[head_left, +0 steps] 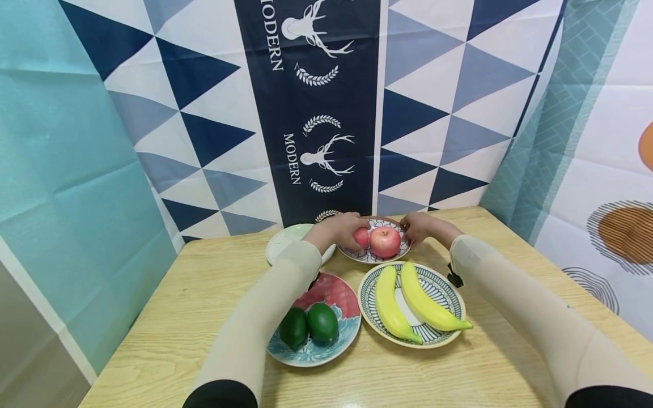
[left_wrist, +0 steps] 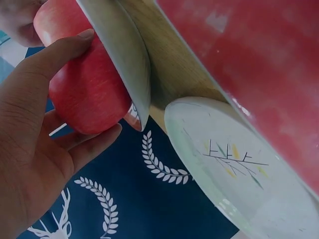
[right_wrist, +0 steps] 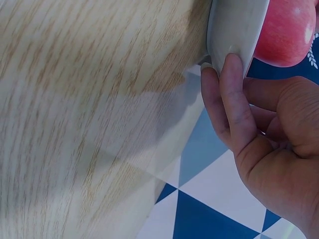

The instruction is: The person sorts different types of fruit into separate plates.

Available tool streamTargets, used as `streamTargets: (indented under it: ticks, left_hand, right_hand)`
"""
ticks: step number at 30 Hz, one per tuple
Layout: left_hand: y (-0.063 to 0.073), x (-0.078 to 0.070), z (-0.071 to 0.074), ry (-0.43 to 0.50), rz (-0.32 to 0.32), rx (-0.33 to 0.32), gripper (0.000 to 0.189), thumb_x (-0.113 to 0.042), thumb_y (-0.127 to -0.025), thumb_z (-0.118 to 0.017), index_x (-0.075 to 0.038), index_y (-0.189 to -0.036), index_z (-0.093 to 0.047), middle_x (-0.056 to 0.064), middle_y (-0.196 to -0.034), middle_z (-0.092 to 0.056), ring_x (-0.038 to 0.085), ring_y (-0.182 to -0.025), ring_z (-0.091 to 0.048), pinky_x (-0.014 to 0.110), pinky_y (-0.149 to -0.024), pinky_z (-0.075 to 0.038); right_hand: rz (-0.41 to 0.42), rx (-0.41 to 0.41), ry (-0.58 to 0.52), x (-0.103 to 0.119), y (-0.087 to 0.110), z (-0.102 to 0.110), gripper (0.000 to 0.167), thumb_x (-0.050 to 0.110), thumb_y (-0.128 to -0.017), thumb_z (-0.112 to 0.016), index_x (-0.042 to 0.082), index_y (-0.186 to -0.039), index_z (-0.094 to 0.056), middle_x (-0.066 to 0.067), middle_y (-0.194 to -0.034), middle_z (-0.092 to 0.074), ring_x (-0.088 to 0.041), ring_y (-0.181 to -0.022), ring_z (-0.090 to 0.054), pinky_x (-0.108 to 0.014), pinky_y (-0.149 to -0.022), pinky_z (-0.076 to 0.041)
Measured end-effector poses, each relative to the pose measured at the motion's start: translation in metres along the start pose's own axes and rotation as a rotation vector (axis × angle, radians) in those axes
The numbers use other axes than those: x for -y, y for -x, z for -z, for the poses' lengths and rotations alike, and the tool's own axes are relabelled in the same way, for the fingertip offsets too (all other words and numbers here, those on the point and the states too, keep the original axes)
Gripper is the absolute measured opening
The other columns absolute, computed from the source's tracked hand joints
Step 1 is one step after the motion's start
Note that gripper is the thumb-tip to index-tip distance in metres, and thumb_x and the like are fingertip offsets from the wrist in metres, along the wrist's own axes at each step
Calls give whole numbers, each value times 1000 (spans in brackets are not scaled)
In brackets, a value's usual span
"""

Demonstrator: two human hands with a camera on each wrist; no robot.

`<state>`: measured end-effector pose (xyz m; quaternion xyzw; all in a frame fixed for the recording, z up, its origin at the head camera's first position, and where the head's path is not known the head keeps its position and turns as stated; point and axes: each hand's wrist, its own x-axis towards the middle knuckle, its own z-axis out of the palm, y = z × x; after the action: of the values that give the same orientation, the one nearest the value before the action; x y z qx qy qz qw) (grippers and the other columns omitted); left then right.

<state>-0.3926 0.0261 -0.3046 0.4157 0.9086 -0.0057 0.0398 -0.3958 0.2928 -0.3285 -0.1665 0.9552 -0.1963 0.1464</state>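
Observation:
Two red apples sit on a patterned plate [head_left: 368,259] with a brown rim at the table's far side. My left hand [head_left: 343,228] curls its thumb and fingers round the left apple [left_wrist: 92,92], which lies close to the plate's rim. Beside it rests the other apple [head_left: 385,242], not held by either hand. At the plate's right edge my right hand [right_wrist: 271,132] pinches the rim, with fingers against the pale underside [right_wrist: 238,30] and the thumb on the inner side. In the head view, my left hand partly covers the left apple.
A blue and red plate [head_left: 339,351] with two dark green avocados [head_left: 322,324] stands front left. Right of it, a patterned plate [head_left: 449,340] bears two bananas [head_left: 391,306]. A pale plate [head_left: 278,241] lies behind my left forearm. A patterned cloth [head_left: 326,113] hangs behind the table [head_left: 194,300].

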Motion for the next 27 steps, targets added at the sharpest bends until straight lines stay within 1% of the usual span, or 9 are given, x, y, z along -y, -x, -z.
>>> streamTargets:
  ticks: [3, 6, 10, 13, 16, 20, 23, 27]
  left_hand:
    - [-1, 0, -1, -22, -10, 7, 63, -41, -89, -82, -20, -145, -63, 7, -132, -61, 22, -116, -59, 38, -102, -49]
    - [1, 0, 1, -26, 9, 13, 68, -44, -89, -81, -20, -149, -60, 7, -134, -60, 22, -118, -58, 37, -104, -49]
    - [4, 1, 7, 27, 64, 19, 83, -51, -85, -84, -24, -156, -53, 5, -130, -58, 22, -115, -56, 40, -101, -53]
    - [5, 2, 11, 65, 90, 23, 89, -53, -82, -87, -26, -159, -50, 4, -132, -56, 22, -117, -54, 46, -103, -53]
    - [8, 3, 12, 76, 107, 38, 89, -55, -83, -86, -28, -160, -48, 3, -136, -55, 23, -120, -54, 50, -105, -52]
    - [10, 6, 11, 51, 109, 52, 91, -61, -84, -81, -29, -161, -46, 4, -138, -56, 24, -122, -54, 50, -107, -50]
    - [13, 8, 13, 32, 102, 40, 89, -67, -84, -77, -29, -159, -48, 5, -140, -55, 24, -123, -53, 49, -108, -49]
    - [18, 10, 22, 14, 88, 20, 83, -68, -88, -72, -27, -157, -50, 6, -143, -54, 23, -124, -53, 46, -109, -49]
  right_hand:
    - [-3, 2, 2, 0, -1, 0, 36, -5, -89, -64, -15, -123, -63, -20, -99, -68, -29, -90, -62, -34, -73, -62]
    - [-3, -1, 27, 0, -1, 1, 32, -5, -88, -63, -12, -120, -65, -18, -98, -67, -28, -90, -61, -34, -74, -60]
    - [16, -15, 67, 0, -1, 3, 32, -5, -85, -62, -12, -116, -66, -17, -97, -68, -28, -88, -60, -36, -77, -59]
    - [18, -21, 67, -1, 0, 3, 37, -6, -84, -62, -14, -120, -65, -20, -101, -69, -29, -90, -60, -37, -80, -60]
    - [3, -13, 38, -2, 1, 2, 40, -7, -85, -61, -15, -125, -63, -21, -103, -70, -29, -90, -62, -36, -78, -61]
    - [-19, 19, -20, -3, 1, 0, 37, -7, -90, -59, -15, -126, -61, -20, -100, -68, -25, -85, -65, -34, -72, -63]
    - [-27, 45, -71, -4, 1, -1, 37, -7, -95, -55, -17, -131, -57, -21, -100, -68, -21, -80, -71, -34, -70, -64]
    - [-35, 66, -147, -7, 1, -2, 42, -5, -102, -50, -19, -142, -48, -28, -107, -68, -21, -75, -76, -36, -70, -64]
